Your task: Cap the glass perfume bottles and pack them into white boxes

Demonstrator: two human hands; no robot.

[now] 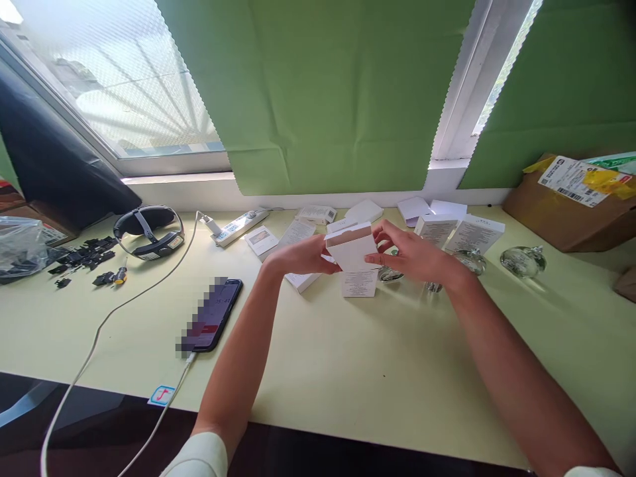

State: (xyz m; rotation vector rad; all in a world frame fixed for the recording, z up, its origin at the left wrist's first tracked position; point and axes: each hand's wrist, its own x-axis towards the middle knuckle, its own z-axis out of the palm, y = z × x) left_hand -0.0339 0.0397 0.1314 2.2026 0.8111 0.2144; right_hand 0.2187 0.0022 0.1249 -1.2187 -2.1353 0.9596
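Both of my hands hold a small white cardboard box (350, 246) above the pale yellow table (322, 371). My left hand (301, 255) grips its left side with the fingers curled round it. My right hand (412, 252) holds the right side, thumb and fingers pressed to the box. Just below the box lies a white printed leaflet (358, 283). More white boxes (460, 232) stand behind my right hand, and clear glass ornaments (521, 260) lie to the right of it.
A phone (213, 315) on a white charging cable (99, 331) lies at the left, with a power strip (241, 226), a head strap (149, 232) and small black parts (84, 258) beyond. A brown parcel (571, 205) sits at the far right. Green blinds (322, 93) cover the window.
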